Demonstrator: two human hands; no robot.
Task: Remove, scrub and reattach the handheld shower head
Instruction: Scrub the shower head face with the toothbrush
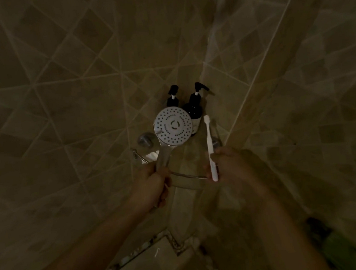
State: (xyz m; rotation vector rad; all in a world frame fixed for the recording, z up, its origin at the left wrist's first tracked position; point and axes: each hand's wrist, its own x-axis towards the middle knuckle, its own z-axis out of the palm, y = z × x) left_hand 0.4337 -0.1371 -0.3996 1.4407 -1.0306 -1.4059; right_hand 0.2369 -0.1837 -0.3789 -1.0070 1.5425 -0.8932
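Shower head (pixel 173 125) faces up, left hand (pixel 153 183) clamped on its handle; right hand (pixel 229 164) clamps a toothbrush (pixel 209 145) beside it, likely for scrubbing.

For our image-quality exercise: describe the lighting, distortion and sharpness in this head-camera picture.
Head view: dim, brownish light; only the shower head face and toothbrush show bright; the wide lens bends the tile lines; both hands and the pump bottles look soft and murky.

- Nothing readable is showing anywhere in this dim view.
- The dark pump bottle (pixel 194 109) just behind the shower head (pixel 173 126) is perhaps carrying a pale label, but it is too blurred to read.
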